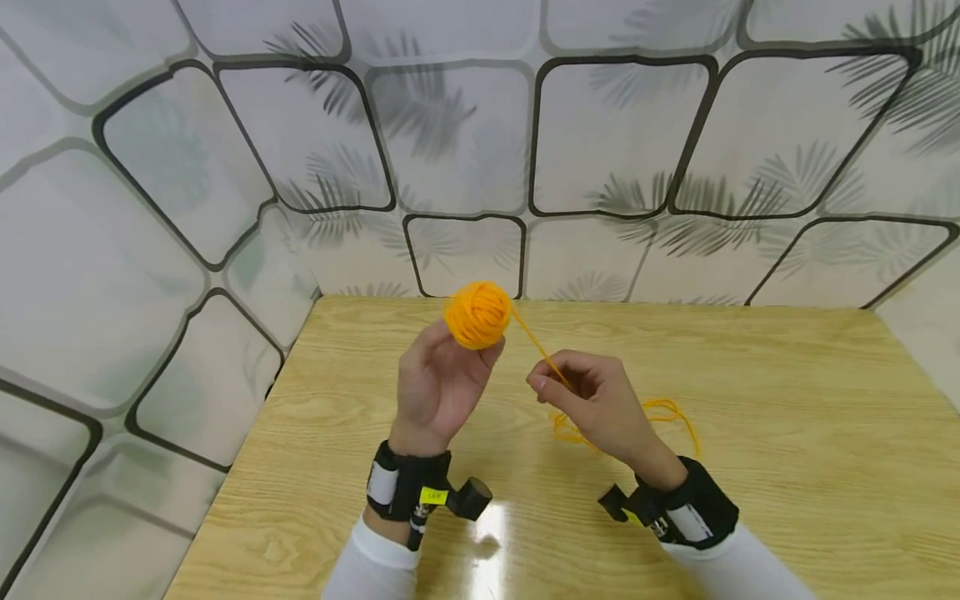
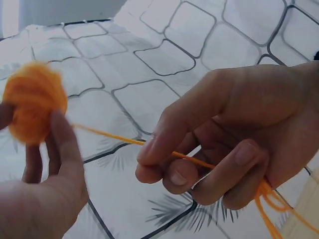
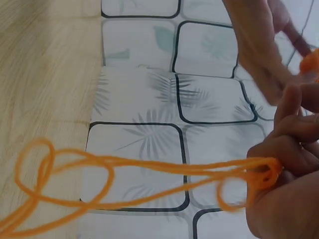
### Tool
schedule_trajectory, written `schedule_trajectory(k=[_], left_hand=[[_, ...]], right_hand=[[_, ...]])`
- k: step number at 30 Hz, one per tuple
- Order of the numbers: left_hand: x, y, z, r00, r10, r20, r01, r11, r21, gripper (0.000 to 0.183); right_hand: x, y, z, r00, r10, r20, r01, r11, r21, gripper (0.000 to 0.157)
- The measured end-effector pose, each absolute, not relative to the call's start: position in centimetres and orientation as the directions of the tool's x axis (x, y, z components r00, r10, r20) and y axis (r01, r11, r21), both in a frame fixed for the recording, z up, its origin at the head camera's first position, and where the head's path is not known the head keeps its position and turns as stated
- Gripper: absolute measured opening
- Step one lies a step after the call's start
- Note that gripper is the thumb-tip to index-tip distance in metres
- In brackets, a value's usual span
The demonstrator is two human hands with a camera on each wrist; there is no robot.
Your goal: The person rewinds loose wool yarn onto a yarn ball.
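Note:
An orange ball of yarn (image 1: 477,315) is held up in the fingertips of my left hand (image 1: 442,383), above the table. From the ball a taut strand (image 1: 534,342) runs down to my right hand (image 1: 596,404). Thumb and index finger of that hand pinch the strand, and the other fingers curl round it, as the left wrist view shows. Loose loops of yarn (image 3: 99,162) hang out of the right palm in the right wrist view. In the head view part of these loops is hidden behind the right hand.
Both hands are over a light wooden table (image 1: 337,517). Behind it and along the left side stands a pale curtain (image 1: 465,142) with dark outlines and leaf prints. Each wrist wears a black strap (image 1: 405,483) with a small camera.

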State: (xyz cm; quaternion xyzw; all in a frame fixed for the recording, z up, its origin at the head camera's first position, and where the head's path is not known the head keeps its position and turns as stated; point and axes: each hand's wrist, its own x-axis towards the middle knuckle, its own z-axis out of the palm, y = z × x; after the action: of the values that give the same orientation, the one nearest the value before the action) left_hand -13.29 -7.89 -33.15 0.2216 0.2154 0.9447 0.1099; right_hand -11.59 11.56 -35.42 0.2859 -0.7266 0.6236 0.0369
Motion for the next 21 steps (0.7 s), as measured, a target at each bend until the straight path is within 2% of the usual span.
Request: schedule_trajectory(k=[4, 6, 9, 12, 16, 18, 21], left_hand=[[-13.6, -7.8, -33.2, -0.958, 0.158, 0.238, -0.057, -0.922, 0.382, 0.034], [-13.9, -7.6, -33.2, -0.977, 0.068, 0.202, 0.024, -0.906, 0.422, 0.032], [-14.1, -7.2, -33.4, -0.977, -0.089, 0.195, 0.184, -0.817, 0.546, 0.03], [-14.4, -7.0, -33.7, -0.938, -0.255, 0.236, 0.347, -0.637, 0.688, 0.031], [-14.8, -6.8, -34.3, -0.863, -0.386, 0.326, 0.468, -0.371, 0.802, 0.028], [-15.0, -6.9, -34.7, -0.83, -0.393, 0.396, 0.503, -0.223, 0.835, 0.025], [-14.9, -7.1, -35.1, -0.818, -0.302, 0.49, 0.521, -0.028, 0.853, 0.023]], right_hand=[[-10.2, 11.1, -35.2, -0.807, -0.288, 0.516, -0.56, 0.095, -0.823, 0.012], [-9.4, 10.9, -34.5, -0.764, -0.243, 0.598, -0.636, 0.125, -0.761, 0.017], [-8.4, 10.7, -33.4, -0.682, -0.194, 0.705, -0.731, 0.187, -0.656, 0.021], [-7.6, 11.0, -32.9, -0.634, -0.181, 0.752, -0.77, 0.245, -0.589, 0.023], [-6.7, 11.7, -32.6, -0.597, -0.197, 0.777, -0.794, 0.283, -0.538, 0.026], [-6.2, 11.9, -32.1, -0.585, -0.209, 0.784, -0.803, 0.28, -0.525, 0.027], [-5.8, 12.2, -30.9, -0.562, -0.227, 0.795, -0.822, 0.255, -0.509, 0.029]])
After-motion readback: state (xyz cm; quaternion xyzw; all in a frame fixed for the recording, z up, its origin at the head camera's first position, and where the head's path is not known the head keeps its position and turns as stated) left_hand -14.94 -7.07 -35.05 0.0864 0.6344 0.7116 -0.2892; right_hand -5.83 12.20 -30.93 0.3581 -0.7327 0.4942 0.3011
